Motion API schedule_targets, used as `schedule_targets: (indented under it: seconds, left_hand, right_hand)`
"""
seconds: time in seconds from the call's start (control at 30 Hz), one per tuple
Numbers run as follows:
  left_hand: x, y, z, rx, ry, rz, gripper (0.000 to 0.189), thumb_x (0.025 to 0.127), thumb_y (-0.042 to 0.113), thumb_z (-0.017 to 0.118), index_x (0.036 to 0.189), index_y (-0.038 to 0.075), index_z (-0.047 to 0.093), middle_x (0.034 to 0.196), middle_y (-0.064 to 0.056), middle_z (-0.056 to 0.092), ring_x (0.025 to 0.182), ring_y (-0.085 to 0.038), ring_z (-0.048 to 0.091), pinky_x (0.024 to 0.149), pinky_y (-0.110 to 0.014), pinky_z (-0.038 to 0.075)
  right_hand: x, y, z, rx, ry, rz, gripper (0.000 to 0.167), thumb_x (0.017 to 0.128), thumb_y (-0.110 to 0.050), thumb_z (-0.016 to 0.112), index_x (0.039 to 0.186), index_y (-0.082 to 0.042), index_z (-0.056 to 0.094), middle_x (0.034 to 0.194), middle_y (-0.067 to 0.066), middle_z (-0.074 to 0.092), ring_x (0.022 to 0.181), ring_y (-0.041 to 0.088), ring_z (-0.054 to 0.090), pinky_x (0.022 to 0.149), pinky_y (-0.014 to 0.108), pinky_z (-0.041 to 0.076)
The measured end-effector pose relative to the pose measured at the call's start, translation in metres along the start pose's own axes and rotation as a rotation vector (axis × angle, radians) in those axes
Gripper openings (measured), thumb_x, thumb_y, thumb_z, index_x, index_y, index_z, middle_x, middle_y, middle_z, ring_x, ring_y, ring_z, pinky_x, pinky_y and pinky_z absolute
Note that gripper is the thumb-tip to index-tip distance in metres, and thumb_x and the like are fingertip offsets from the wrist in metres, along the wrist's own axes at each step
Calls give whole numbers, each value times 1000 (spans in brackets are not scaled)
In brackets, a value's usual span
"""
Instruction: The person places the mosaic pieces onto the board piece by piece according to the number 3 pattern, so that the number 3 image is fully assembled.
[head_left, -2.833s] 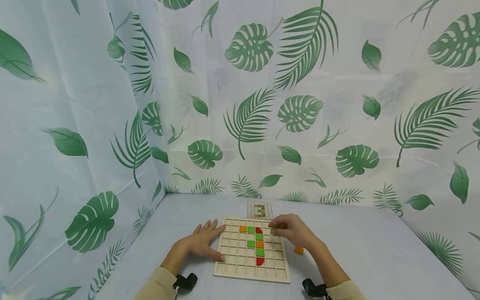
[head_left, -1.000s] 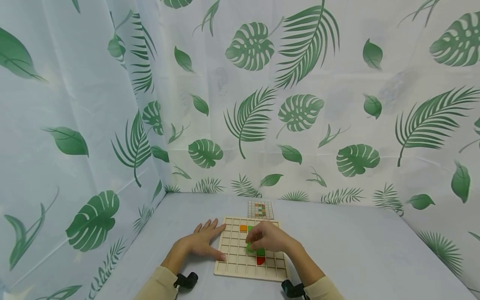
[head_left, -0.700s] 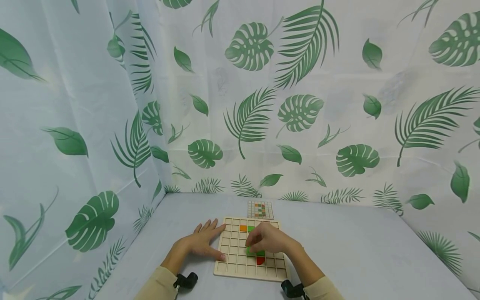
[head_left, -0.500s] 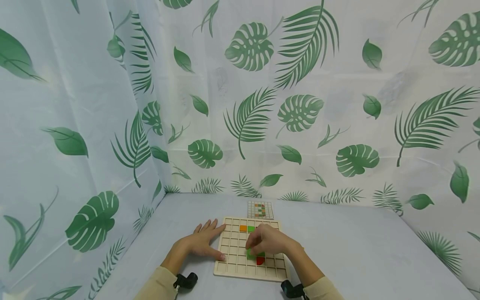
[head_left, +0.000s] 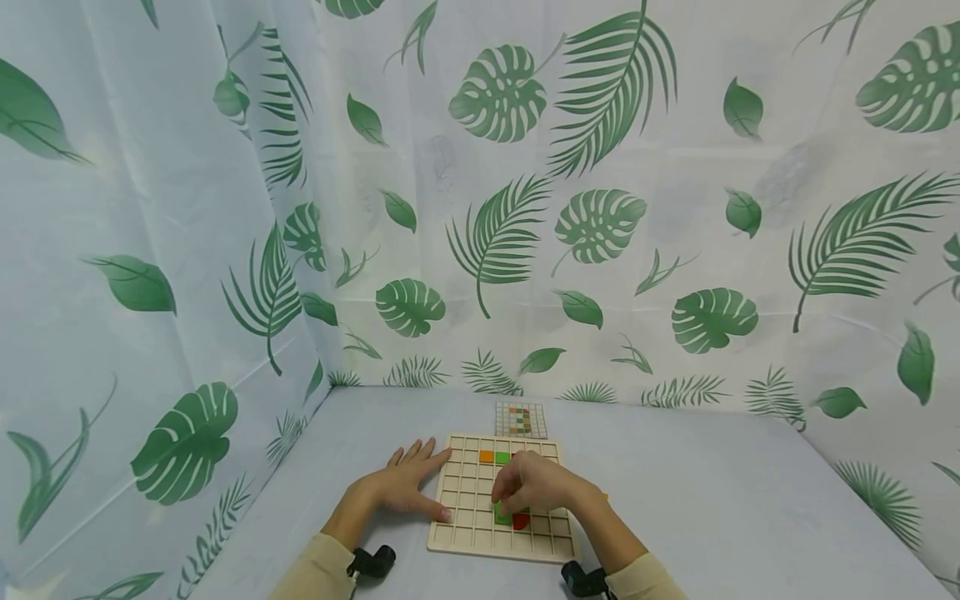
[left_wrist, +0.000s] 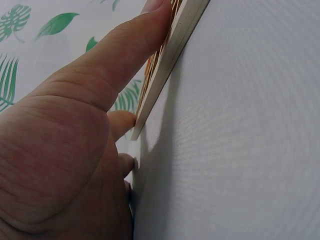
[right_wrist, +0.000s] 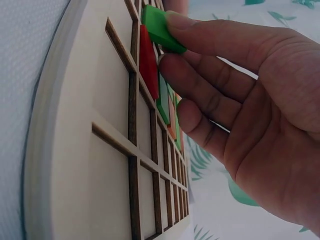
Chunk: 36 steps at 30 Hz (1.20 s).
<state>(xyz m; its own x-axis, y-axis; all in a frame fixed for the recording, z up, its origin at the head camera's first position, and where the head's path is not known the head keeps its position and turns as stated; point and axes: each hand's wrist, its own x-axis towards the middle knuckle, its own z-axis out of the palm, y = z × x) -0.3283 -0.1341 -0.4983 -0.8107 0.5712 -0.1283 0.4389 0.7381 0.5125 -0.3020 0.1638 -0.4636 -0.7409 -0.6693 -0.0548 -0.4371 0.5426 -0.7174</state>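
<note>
A wooden grid board lies on the table, holding several coloured tiles. My right hand is over its middle and pinches a green tile between thumb and fingers. That tile is slightly tilted in the right wrist view, next to a red tile with a curved side. More green and orange tiles sit in the cells beyond, partly covered by my fingers. My left hand lies spread at the board's left side, its thumb and a fingertip on the edge. An orange tile and a green tile show in a far row.
A small card printed with a coloured grid pattern lies just beyond the board. An orange piece peeks out beside my right wrist on the table. Leaf-printed curtains stand behind and at the left.
My right hand has brought the green tile from the board's right side to its middle, then slightly nearer me, to the cell left of the red tile. The left hand stays put.
</note>
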Motion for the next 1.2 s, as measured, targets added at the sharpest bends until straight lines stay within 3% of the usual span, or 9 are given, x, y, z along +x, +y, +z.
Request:
schedule_targets:
  seconds: [0.57,0.9,1.2]
  left_hand:
    - [-2,4,-2,4,-7,0,115,79,70,78,167,19,24,174,-21,9,162,-43,3,128,-66,2]
    - [0,0,-2,-2,-10,15,116,79,71,77,168,20,23,174,-21,8,162,-43,1,128,-66,1]
    - [2,-2,1,15,-9,4,116,78,74,75,168,21,23,175,-20,9,162,-42,2,128,-65,2]
  right_hand:
    - [1,-2,2,-20,-24,12,10,85,-4,83,88,-12,81,77,-5,75,66,4,63,61,20,52]
    - [1,1,4,-45,-32,6,15,82,-3,86,85,-16,80,75,-8,72,66,3,60,61,20,51]
    - [1,-3,5,-55,-24,20,15,79,-4,88,86,-13,78,76,-7,72,68,3,61,64,20,52]
